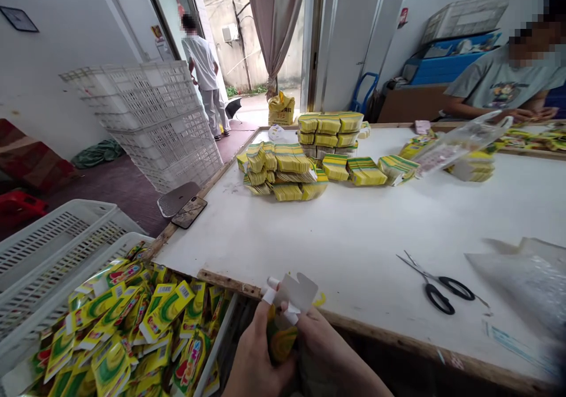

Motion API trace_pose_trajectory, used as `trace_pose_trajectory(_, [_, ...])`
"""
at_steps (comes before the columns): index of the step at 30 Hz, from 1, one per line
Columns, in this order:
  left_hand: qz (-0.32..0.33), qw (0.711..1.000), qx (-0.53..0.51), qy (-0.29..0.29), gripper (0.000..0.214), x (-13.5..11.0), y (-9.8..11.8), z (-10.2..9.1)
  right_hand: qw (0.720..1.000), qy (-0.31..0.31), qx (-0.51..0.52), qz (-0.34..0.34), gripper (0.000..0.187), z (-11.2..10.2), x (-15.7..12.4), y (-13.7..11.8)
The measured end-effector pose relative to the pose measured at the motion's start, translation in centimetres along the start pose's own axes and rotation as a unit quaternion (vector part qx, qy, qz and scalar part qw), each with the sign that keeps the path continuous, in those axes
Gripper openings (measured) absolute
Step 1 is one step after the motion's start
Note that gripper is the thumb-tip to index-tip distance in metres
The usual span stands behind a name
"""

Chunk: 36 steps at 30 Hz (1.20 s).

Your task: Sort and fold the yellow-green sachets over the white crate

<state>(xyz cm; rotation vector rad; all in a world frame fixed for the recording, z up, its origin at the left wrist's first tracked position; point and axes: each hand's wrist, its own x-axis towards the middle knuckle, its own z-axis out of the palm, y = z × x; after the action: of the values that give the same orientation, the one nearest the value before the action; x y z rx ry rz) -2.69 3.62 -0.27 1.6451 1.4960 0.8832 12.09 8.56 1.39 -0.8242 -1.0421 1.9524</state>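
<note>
**Packets in hand at the near table edge**

Crate [53, 320] of white plastic sits at my near left, heaped with loose yellow-green packets [132, 326]. A second white crate [39, 238] lies just beyond it, and I cannot tell what it holds. Farther left, a tall stack of empty crates [150, 120] stands on the floor.

I see my left hand [254, 356] and right hand [322, 350] together just below the near edge of the table [336, 232], both closed on a small bunch of sachets [285, 320] with white card tabs sticking up above the fingers.

On the table, far from me, bundled packet stacks [287, 170] are piled up, with a higher block [329, 128] behind them. Black-handled scissors [435, 285] lie to my near right, well apart from my hands, and a clear plastic bag [526, 279] rests just beyond them at the right edge. Two phones [183, 205] sit on the table's left rim.

A co-worker [508, 78] sits at the far right corner, hands on more packets. Another person [206, 78] stands by the far doorway.
</note>
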Motion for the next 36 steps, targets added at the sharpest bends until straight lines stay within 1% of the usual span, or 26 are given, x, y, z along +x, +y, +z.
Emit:
trace_pose_trajectory(2, [0.023, 1.0, -0.002, 0.0, 0.072, -0.5, -0.2, 0.5, 0.996, -0.038, 0.06, 0.051, 0.062, 0.4, 0.1, 0.2])
trace_pose_trajectory(3, [0.03, 1.0, 0.001, -0.001, 0.07, -0.6, -0.2, 0.7, 0.995, -0.052, 0.065, 0.062, 0.062, 0.5, 0.1, 0.1])
trace_pose_trajectory(5, [0.03, 0.999, 0.019, -0.003, 0.066, -0.7, -0.2, 0.6, 0.997, -0.051, 0.035, 0.055, 0.061, 0.4, 0.0, 0.1])
trace_pose_trajectory(6, [0.024, 0.999, 0.03, -0.008, 0.064, -0.6, -0.1, 0.5, 0.998, -0.043, 0.006, 0.036, 0.06, 0.3, -0.1, 0.1])
trace_pose_trajectory(8, [0.006, 0.999, 0.03, -0.025, 0.063, -0.3, 0.2, 0.1, 0.995, -0.022, -0.092, -0.03, 0.058, 0.0, -0.4, 0.2])
trace_pose_trajectory(9, [0.002, 0.999, 0.02, -0.033, 0.065, -0.1, 0.3, -0.1, 0.984, -0.023, -0.159, -0.071, 0.056, -0.1, -0.5, 0.3])
trace_pose_trajectory(11, [0.006, 0.999, 0.009, -0.032, 0.07, 0.4, 0.5, -0.3, 0.944, -0.05, -0.291, -0.147, 0.054, -0.3, -0.7, 0.5])
trace_pose_trajectory(13, [0.011, 1.0, 0.027, 0.009, 0.071, 0.8, 0.5, -0.4, 0.907, -0.064, -0.366, -0.2, 0.054, -0.5, -0.7, 0.8])
trace_pose_trajectory(14, [0.011, 0.998, 0.052, 0.036, 0.068, 0.9, 0.5, -0.4, 0.897, -0.054, -0.38, -0.218, 0.053, -0.6, -0.6, 0.8])
trace_pose_trajectory(16, [0.006, 0.989, 0.111, 0.094, 0.061, 0.9, 0.2, -0.6, 0.891, -0.011, -0.381, -0.247, 0.049, -1.1, -0.4, 0.9])
trace_pose_trajectory(17, [0.006, 0.983, 0.137, 0.119, 0.058, 0.9, 0.0, -0.7, 0.887, -0.001, -0.386, -0.254, 0.048, -1.4, -0.2, 0.9])
trace_pose_trajectory(18, [0.012, 0.977, 0.162, 0.136, 0.057, 0.7, -0.1, -0.9, 0.882, -0.005, -0.396, -0.256, 0.046, -1.7, -0.1, 0.9])
trace_pose_trajectory(20, [0.028, 0.969, 0.193, 0.149, 0.059, 0.5, -0.4, -1.5, 0.866, -0.042, -0.432, -0.247, 0.042, -2.4, 0.1, 0.8])
trace_pose_trajectory(22, [0.043, 0.969, 0.202, 0.133, 0.059, 0.3, -0.5, -2.2, 0.851, -0.077, -0.469, -0.224, 0.037, -2.8, 0.2, 0.4])
trace_pose_trajectory(26, [0.062, 0.973, 0.199, 0.1, 0.061, 0.6, 0.3, -3.5, 0.831, -0.096, -0.509, -0.203, 0.027, -3.1, 0.3, -1.3])
trace_pose_trajectory(29, [0.082, 0.974, 0.188, 0.092, 0.066, 0.9, 1.0, -4.0, 0.832, -0.119, -0.501, -0.207, 0.02, -3.1, 0.3, -2.8])
trace_pose_trajectory(31, [0.086, 0.974, 0.187, 0.095, 0.068, 1.0, 1.1, -4.1, 0.837, -0.131, -0.486, -0.213, 0.018, -3.0, 0.3, -3.2])
trace_pose_trajectory(36, [0.084, 0.97, 0.199, 0.112, 0.067, 0.8, 0.4, -4.0, 0.835, -0.113, -0.489, -0.226, 0.019, -2.6, 0.8, -1.9])
